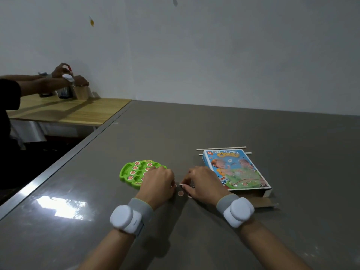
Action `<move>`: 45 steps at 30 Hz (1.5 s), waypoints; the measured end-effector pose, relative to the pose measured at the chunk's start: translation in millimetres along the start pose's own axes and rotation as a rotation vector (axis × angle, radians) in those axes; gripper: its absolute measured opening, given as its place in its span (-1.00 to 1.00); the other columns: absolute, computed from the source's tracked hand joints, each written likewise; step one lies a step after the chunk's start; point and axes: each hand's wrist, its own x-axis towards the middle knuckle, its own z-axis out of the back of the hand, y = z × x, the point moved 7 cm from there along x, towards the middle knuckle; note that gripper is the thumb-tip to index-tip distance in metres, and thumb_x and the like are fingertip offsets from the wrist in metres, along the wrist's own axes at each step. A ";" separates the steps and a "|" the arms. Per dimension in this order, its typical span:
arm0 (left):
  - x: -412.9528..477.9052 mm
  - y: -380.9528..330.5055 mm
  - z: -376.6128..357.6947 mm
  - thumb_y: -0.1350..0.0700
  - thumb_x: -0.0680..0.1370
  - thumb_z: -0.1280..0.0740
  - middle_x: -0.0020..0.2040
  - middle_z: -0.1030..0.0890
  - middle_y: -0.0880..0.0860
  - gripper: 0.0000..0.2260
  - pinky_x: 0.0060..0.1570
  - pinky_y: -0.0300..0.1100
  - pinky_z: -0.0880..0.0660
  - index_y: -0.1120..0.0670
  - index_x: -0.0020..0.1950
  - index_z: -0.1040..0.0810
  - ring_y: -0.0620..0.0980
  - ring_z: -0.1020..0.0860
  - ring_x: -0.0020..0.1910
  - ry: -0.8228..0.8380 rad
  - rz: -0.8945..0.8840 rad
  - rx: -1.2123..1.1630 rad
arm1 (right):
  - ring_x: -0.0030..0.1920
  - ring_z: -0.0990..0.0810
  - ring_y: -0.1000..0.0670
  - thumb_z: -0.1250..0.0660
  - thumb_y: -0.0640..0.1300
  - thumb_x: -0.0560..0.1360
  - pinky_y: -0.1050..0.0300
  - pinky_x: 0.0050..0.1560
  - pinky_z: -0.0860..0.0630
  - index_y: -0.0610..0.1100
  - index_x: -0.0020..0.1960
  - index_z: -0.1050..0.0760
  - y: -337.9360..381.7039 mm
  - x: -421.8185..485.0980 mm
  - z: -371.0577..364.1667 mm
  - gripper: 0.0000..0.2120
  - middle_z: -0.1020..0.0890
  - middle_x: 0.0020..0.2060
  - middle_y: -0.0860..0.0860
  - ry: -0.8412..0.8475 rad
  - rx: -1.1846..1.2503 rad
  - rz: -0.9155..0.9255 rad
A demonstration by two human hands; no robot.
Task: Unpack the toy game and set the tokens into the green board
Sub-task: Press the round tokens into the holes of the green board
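- Surface (pixel 194 123): grey and glossy, so thin discs will lie flat and be hard to lift.
- Game box (pixel 235 170): opened, just right of your hands.
- Green board (pixel 134 172): partly filled, with its near edge hidden by your left hand (pixel 157 182). Its fingers are curled, and I cannot tell whether they hold anything.
- Right hand (pixel 202 182): fingers pinch a token (pixel 181 184) on edge.
- Loose token (pixel 181 193): probably light and slippery. Slide it, then grip the rim.

Grey table (pixel 194 123); wood desk (pixel 78 112) far left w/ wooden cup (pixel 80 92), 2nd person (pixel 7 98) reaching over it.
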 end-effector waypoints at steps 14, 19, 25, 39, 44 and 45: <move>-3.3 67.4 37.5 -0.08 0.47 -0.26 -0.15 -0.69 0.03 -0.76 -0.13 -0.14 -0.48 -0.06 -0.06 -0.69 0.12 -0.62 -0.05 -0.168 0.100 -0.048 | -0.04 -0.63 -0.05 -0.35 0.14 0.50 0.14 -0.10 -0.47 0.10 0.04 -0.69 15.5 30.2 16.3 -0.78 -0.70 -0.07 0.03 -0.028 -0.002 0.038; 5.1 97.9 36.9 -0.05 0.47 -0.30 -0.14 -0.69 0.00 -0.81 -0.13 -0.13 -0.51 -0.07 -0.07 -0.69 0.10 -0.62 -0.02 -0.156 0.161 -0.080 | 0.02 -0.62 -0.04 -0.35 0.14 0.50 0.10 -0.04 -0.51 0.09 0.04 -0.68 28.9 56.8 9.9 -0.78 -0.68 -0.04 0.05 -0.048 0.000 0.052; 17.5 111.5 19.0 -0.04 0.49 -0.29 -0.11 -0.68 -0.01 -0.81 -0.15 -0.15 -0.48 -0.06 -0.07 -0.69 0.08 -0.60 -0.01 -0.146 0.164 -0.104 | -0.03 -0.62 -0.02 -0.38 0.11 0.47 0.20 -0.14 -0.38 0.07 -0.01 -0.69 24.9 82.5 0.0 -0.81 -0.69 -0.07 0.07 -0.084 0.023 0.046; 31.5 120.8 -0.3 -0.06 0.49 -0.30 -0.07 -0.68 -0.02 -0.80 -0.10 -0.16 -0.44 -0.07 -0.01 -0.69 0.07 -0.60 0.02 -0.146 0.165 -0.088 | -0.04 -0.62 -0.06 -0.36 0.01 0.48 0.06 -0.04 -0.55 0.02 0.01 -0.68 30.3 110.5 -19.5 -0.82 -0.65 -0.09 0.05 -0.006 0.053 0.110; 28.2 123.3 8.3 -0.06 0.48 -0.33 -0.09 -0.68 -0.04 -0.82 -0.10 -0.18 -0.42 -0.09 -0.02 -0.70 0.05 -0.60 0.01 -0.190 0.189 -0.099 | -0.03 -0.62 -0.06 -0.34 0.01 0.48 0.07 -0.05 -0.55 0.03 0.05 -0.68 31.1 107.0 -20.0 -0.79 -0.64 -0.08 0.05 0.002 0.036 0.111; 27.2 125.0 9.0 -0.06 0.48 -0.33 -0.10 -0.68 -0.03 -0.82 -0.10 -0.19 -0.42 -0.09 -0.03 -0.70 0.05 -0.60 0.00 -0.191 0.194 -0.103 | -0.03 -0.62 -0.06 -0.34 0.01 0.48 0.08 -0.06 -0.54 0.04 0.05 -0.68 30.6 106.4 -19.7 -0.79 -0.64 -0.07 0.05 0.001 0.038 0.108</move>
